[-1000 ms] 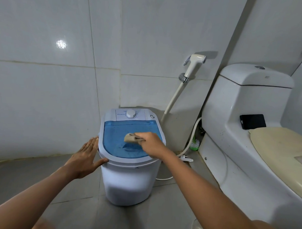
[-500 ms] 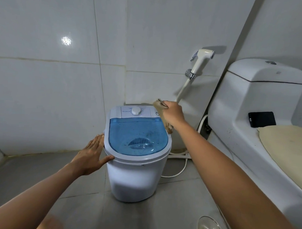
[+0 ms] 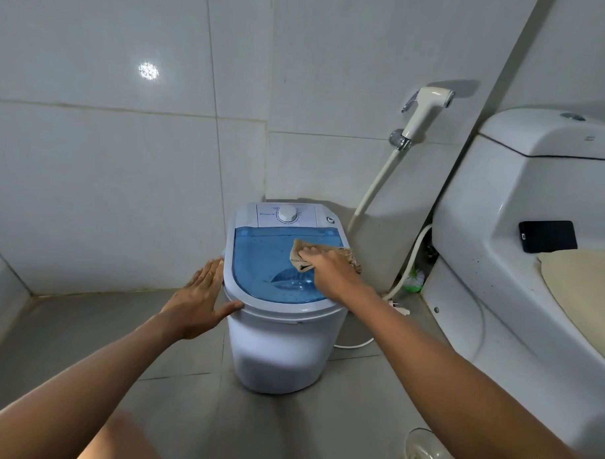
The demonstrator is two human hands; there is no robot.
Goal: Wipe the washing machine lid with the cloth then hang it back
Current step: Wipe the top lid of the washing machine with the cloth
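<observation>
A small white washing machine (image 3: 276, 352) stands on the floor in the corner, with a translucent blue lid (image 3: 262, 262) and a white dial at the back. My right hand (image 3: 327, 271) presses a tan cloth (image 3: 302, 251) flat on the right half of the lid; part of the cloth is hidden under my fingers. My left hand (image 3: 199, 301) rests open against the machine's left rim, fingers spread, thumb under the edge.
A white toilet (image 3: 520, 243) fills the right side, a black phone (image 3: 547, 236) lying on its ledge. A bidet sprayer (image 3: 423, 110) hangs on the wall, its hose running down behind the machine. A clear glass bowl (image 3: 423, 453) sits on the grey floor tiles.
My right hand went from the lid's middle up to the back right corner with the cloth, then came back down onto the right half of the lid. My left hand stayed on the rim.
</observation>
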